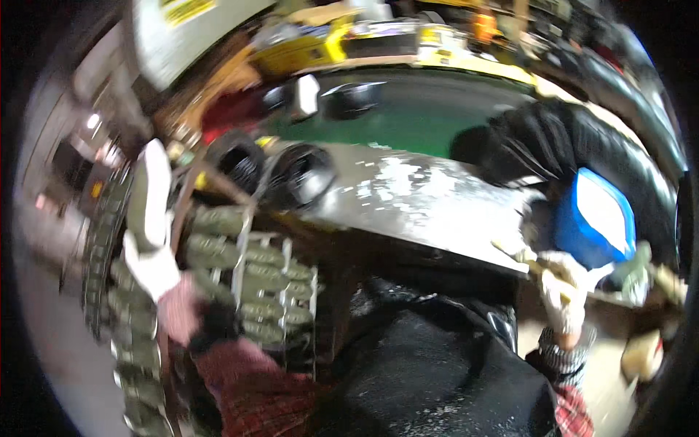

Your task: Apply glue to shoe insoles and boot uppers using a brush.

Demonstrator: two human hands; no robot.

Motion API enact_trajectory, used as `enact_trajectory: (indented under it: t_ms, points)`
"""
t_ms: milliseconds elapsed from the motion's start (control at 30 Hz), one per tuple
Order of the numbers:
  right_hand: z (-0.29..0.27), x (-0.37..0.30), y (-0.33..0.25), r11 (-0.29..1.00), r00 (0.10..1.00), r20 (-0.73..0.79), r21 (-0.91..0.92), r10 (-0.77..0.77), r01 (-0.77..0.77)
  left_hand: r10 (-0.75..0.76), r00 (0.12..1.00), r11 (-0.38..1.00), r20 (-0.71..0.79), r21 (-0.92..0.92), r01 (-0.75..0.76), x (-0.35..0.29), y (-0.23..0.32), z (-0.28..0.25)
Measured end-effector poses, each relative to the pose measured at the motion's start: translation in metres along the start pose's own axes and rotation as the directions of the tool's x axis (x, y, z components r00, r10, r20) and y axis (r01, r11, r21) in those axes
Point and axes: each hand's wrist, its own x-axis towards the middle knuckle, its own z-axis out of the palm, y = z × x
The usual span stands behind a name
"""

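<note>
My left hand (151,268), in a white glove, is raised at the left with its fingers around the lower end of an olive-green shoe (148,200) with a white sole. The shoe stands nearly upright beside a rack (244,277) of similar olive shoes. At the right edge of the metal worktop (357,197), my right hand (564,295), also gloved, is closed around a slim, pale brush-like tool (520,253) that points left. Blur hides the tool's exact shape. Just beyond that hand stands a blue container (593,218) with white contents.
Two round black containers (298,175) stand at the worktop's left end. A green conveyor belt (437,109) runs behind, carrying a white item (306,96) and dark items. Black plastic sheeting (561,138) bulges at the right. A black apron (437,357) covers my front.
</note>
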Motion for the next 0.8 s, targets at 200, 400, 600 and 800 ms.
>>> enact_trajectory:
  t_ms: [200, 400, 600, 800]
  points:
    - [-0.103, 0.023, 0.012, 0.905, 0.684, -0.635, -0.415, -0.359, 0.090, -0.141, 0.990, 0.984, -0.011, -0.108, 0.139, -0.160, -0.155, 0.083]
    - [-0.150, 0.049, 0.032, 0.930, 0.822, -0.565, -0.259, 0.072, -0.259, -0.842, 0.419, 0.362, 0.340, -0.219, 0.906, -0.222, -0.260, 0.066]
    - [-0.158, 0.033, 0.031, 0.963, 0.809, -0.585, -0.183, 0.056, -0.199, -0.951, 0.235, 0.162, 0.198, -0.326, 0.931, -0.255, -0.260, 0.039]
    - [-0.048, 0.035, -0.036, 0.993, 0.965, -0.256, -0.114, -0.056, 0.027, -0.893, 0.000, -0.108, 0.450, -0.214, 0.971, -0.255, -0.270, 0.015]
